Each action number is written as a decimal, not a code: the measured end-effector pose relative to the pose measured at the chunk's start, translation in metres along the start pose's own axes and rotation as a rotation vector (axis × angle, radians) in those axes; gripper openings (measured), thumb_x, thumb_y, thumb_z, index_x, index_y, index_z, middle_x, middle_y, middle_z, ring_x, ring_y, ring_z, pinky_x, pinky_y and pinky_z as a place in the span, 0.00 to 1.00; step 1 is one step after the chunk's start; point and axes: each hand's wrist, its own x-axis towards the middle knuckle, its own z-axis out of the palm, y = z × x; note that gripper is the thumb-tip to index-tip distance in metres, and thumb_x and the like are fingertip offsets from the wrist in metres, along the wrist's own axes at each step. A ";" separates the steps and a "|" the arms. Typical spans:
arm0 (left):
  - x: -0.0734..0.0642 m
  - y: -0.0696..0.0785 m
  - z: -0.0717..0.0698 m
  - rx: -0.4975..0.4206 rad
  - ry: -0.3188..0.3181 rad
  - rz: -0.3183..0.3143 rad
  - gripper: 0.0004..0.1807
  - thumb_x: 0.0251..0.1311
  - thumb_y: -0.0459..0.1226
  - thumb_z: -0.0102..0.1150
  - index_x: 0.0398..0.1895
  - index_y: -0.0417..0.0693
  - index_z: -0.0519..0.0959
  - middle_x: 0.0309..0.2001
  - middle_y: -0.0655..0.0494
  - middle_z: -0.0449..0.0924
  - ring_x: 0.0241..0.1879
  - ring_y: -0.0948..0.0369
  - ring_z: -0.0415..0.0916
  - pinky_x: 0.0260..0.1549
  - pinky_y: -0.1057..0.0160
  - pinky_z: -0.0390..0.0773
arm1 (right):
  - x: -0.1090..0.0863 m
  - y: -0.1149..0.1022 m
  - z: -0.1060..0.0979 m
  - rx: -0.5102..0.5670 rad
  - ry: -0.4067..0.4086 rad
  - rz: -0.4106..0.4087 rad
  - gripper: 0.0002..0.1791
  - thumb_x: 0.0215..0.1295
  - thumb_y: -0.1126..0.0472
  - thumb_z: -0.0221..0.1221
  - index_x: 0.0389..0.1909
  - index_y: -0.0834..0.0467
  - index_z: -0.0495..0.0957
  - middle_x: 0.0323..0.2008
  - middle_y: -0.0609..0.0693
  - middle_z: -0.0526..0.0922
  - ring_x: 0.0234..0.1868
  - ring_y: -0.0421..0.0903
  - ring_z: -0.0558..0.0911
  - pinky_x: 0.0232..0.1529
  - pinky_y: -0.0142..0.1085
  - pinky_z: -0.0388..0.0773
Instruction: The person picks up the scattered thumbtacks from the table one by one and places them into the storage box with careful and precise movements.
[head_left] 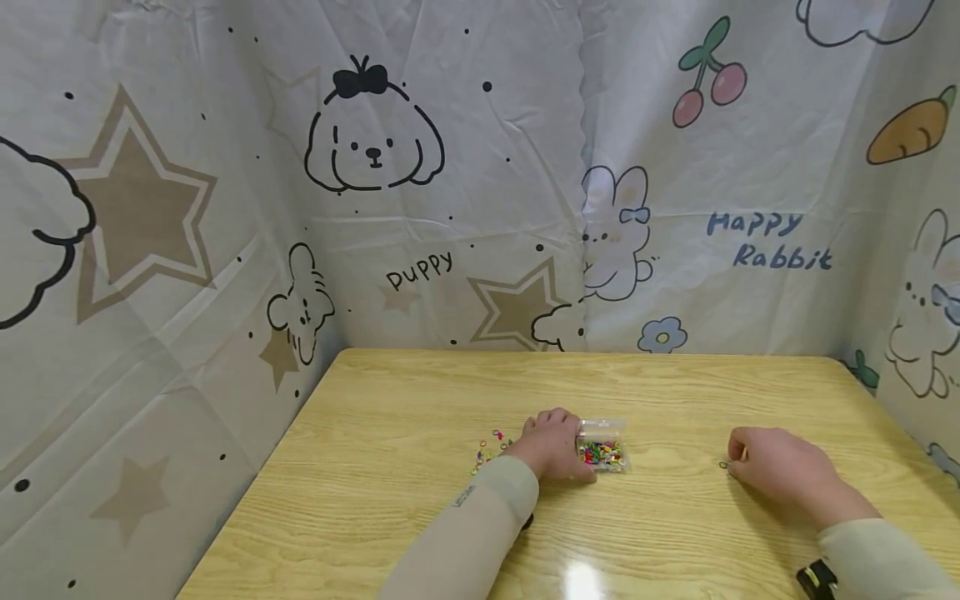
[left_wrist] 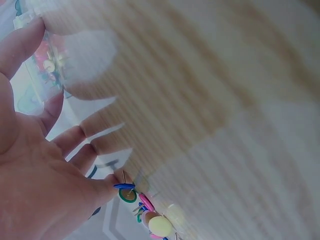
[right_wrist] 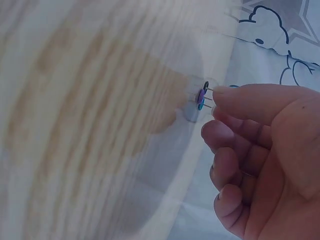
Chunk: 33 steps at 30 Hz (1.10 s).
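Box (head_left: 602,432): head view; tacks (head_left: 602,455) inside, at left hand's (head_left: 551,450) 3 o'clock.
Loose tacks (head_left: 480,456): left hand's 9 o'clock.
Right tacks (head_left: 723,465): right hand's (head_left: 783,471) 9 o'clock.
Left fingers: left wrist view; thumb and index grip box, others spread.
Right fingers: right wrist view; curled, thumb and index nearly meeting at upturned pins, 10 o'clock; cannot tell if pinching.

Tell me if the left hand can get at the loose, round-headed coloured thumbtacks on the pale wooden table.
Probably yes: the left hand is close beside the loose coloured thumbtacks, nothing visible between, though it grips the clear, rectangular plastic box and would likely have to release it first.
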 end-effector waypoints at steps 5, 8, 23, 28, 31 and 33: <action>-0.001 0.001 0.001 0.001 -0.002 0.000 0.42 0.54 0.62 0.70 0.69 0.56 0.68 0.70 0.60 0.62 0.71 0.57 0.55 0.71 0.52 0.53 | 0.000 0.002 0.003 -0.012 0.005 0.003 0.06 0.65 0.59 0.61 0.29 0.51 0.74 0.26 0.45 0.74 0.27 0.46 0.71 0.28 0.43 0.67; -0.001 0.001 0.001 -0.001 0.000 0.002 0.42 0.53 0.62 0.70 0.68 0.56 0.68 0.70 0.60 0.62 0.71 0.57 0.55 0.71 0.52 0.53 | -0.001 0.003 0.005 -0.019 0.015 -0.006 0.08 0.65 0.60 0.60 0.27 0.51 0.73 0.24 0.45 0.73 0.26 0.45 0.71 0.27 0.42 0.66; -0.003 0.001 -0.002 -0.025 -0.002 0.009 0.41 0.53 0.61 0.71 0.67 0.55 0.69 0.70 0.60 0.62 0.72 0.56 0.55 0.72 0.53 0.51 | -0.005 -0.027 0.007 0.017 0.102 -0.145 0.10 0.66 0.61 0.59 0.25 0.48 0.71 0.21 0.42 0.70 0.23 0.41 0.68 0.27 0.39 0.64; -0.001 0.000 -0.001 -0.021 -0.008 0.010 0.44 0.54 0.61 0.70 0.70 0.54 0.67 0.72 0.59 0.60 0.73 0.56 0.54 0.72 0.53 0.51 | -0.002 -0.049 0.007 0.034 0.115 -0.207 0.11 0.67 0.60 0.62 0.26 0.47 0.72 0.21 0.40 0.70 0.23 0.40 0.68 0.27 0.39 0.66; 0.000 -0.001 0.000 -0.017 -0.007 0.009 0.44 0.54 0.62 0.70 0.70 0.55 0.68 0.72 0.59 0.61 0.73 0.56 0.54 0.72 0.53 0.52 | 0.001 -0.063 0.009 0.041 0.125 -0.235 0.11 0.66 0.60 0.62 0.26 0.46 0.72 0.21 0.39 0.70 0.23 0.39 0.68 0.27 0.39 0.66; 0.000 -0.001 -0.001 -0.018 -0.007 0.007 0.43 0.54 0.62 0.70 0.69 0.55 0.68 0.72 0.59 0.61 0.73 0.56 0.54 0.72 0.53 0.52 | 0.004 -0.073 0.010 0.046 0.123 -0.245 0.12 0.65 0.60 0.63 0.25 0.46 0.72 0.21 0.38 0.70 0.23 0.39 0.68 0.27 0.38 0.66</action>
